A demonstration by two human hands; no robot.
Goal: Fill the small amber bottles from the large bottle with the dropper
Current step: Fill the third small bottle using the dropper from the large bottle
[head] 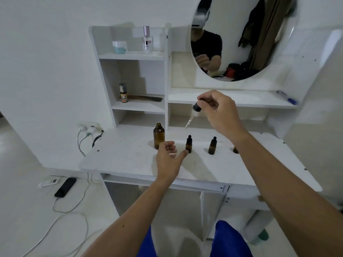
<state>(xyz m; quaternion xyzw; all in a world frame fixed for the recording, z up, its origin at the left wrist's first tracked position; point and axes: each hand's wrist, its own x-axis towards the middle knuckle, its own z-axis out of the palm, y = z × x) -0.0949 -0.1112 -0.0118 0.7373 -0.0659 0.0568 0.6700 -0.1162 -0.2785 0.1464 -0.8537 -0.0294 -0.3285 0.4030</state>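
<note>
The large bottle (159,138) and small bottles (189,144) look like glossy amber glass, the dropper (193,114) has a clear glassy tube with a black rubbery-looking top, all on a matt white laminate-looking desk (126,154).

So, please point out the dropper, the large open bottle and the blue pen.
dropper (196,107), head view, on its black cap.
large bottle (158,136), head view, on its amber body.
blue pen (288,98), head view, on its barrel.

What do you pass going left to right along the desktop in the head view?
Large bottle → left hand → first small bottle → second small bottle → third small bottle, mostly hidden by the right forearm.
</note>
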